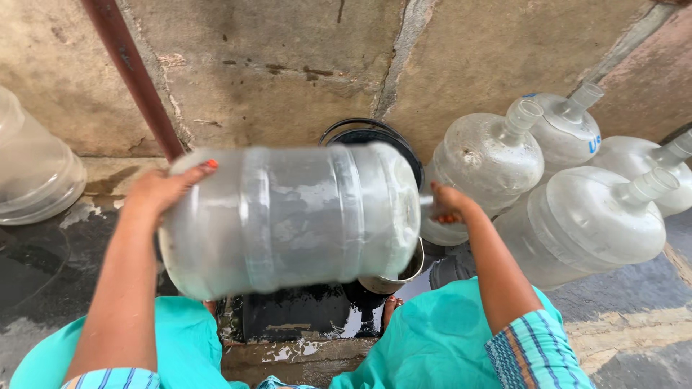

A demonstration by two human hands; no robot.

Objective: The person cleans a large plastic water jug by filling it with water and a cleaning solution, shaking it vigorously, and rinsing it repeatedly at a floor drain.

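I hold a large clear plastic water jug [288, 216] sideways in front of me, over a wet dark slab. My left hand [162, 189] presses flat against its base end on the left. My right hand [450, 203] grips its neck end on the right, which is hidden behind the fingers. Water clings to the inside of the jug. A steel pot [404, 277] sits just under the jug's right end. Behind the jug stands a black bucket [375, 133] against the wall.
Several clear water jugs [584, 223] lie on their sides at the right. Another clear container [32, 173] stands at the far left. A red-brown pipe [133, 72] runs down the stone wall. The ground is wet around my teal-clad knees.
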